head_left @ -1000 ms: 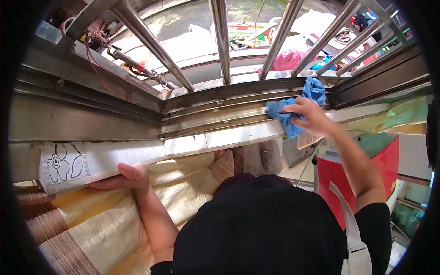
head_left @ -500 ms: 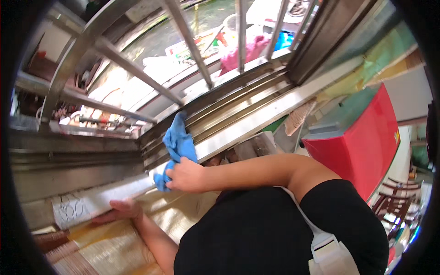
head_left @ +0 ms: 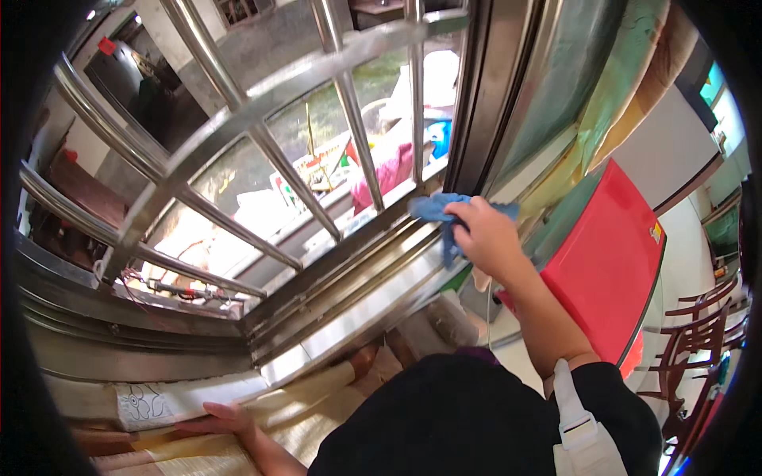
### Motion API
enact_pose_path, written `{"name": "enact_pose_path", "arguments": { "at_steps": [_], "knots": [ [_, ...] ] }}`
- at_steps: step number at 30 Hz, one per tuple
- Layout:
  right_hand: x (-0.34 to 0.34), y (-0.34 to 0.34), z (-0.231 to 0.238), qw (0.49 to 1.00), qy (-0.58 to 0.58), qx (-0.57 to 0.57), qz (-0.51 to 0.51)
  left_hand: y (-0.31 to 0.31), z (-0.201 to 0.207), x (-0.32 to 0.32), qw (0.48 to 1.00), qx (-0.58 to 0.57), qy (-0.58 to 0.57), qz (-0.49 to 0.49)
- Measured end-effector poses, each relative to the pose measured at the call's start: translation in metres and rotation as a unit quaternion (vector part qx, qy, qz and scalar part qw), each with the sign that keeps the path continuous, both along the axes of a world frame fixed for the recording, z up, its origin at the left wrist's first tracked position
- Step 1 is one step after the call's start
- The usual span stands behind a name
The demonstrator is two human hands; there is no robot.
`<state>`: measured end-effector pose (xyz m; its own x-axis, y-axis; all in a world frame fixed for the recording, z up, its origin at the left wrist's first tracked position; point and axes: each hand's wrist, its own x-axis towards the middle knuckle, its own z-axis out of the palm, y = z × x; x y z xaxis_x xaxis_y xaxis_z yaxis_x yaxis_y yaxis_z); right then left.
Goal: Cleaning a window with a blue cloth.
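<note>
A crumpled blue cloth [head_left: 432, 209] is gripped in my right hand [head_left: 486, 232], fingers bent round it. The cloth lies against the right end of the metal window track [head_left: 341, 287], beside the upright dark window frame [head_left: 500, 95]. One corner of it hangs over the white tiled sill [head_left: 325, 337]. Down at the left, my left hand [head_left: 226, 419] has its fingers stretched out and holds nothing. It is beside the edge of the sill, close to a tile with a line-drawn flower [head_left: 143, 401] and over a pale yellowish curtain [head_left: 198, 458].
Shiny metal bars [head_left: 270, 163] stand just beyond the track. At my right is a red box-shaped appliance [head_left: 607, 262] with a greenish top. A green and yellow curtain [head_left: 623, 87] hangs above it. Dark wooden chairs [head_left: 694, 337] stand farther right.
My right hand has carried the blue cloth along the track from its left part to its right end, the arm now reaching outward. The view has shifted; my left hand stays near the sill edge.
</note>
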<state>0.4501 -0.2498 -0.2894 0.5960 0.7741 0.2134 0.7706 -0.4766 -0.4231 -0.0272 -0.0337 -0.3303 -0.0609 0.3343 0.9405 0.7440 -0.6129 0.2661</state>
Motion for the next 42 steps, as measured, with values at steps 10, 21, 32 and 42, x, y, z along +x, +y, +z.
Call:
{"name": "enact_pose_path", "arguments": {
  "at_steps": [10, 21, 32, 42],
  "knots": [
    [0.020, 0.015, -0.051, 0.970, -0.113, 0.216, -0.018, 0.006, -0.024, -0.006, 0.996, -0.022, 0.041, 0.082],
    [0.071, 0.045, 0.159, 0.859, -0.429, 0.212, 0.182, 0.026, -0.033, -0.015, 0.996, -0.050, 0.055, 0.057],
    [0.069, 0.035, 0.049, 0.881, -0.376, 0.129, 0.256, 0.038, -0.046, -0.017, 0.994, -0.080, 0.019, 0.074],
    [0.055, 0.133, 0.184, 0.833, -0.282, 0.448, 0.163, -0.005, -0.021, -0.003, 0.990, -0.096, 0.061, 0.079]
  ]
}}
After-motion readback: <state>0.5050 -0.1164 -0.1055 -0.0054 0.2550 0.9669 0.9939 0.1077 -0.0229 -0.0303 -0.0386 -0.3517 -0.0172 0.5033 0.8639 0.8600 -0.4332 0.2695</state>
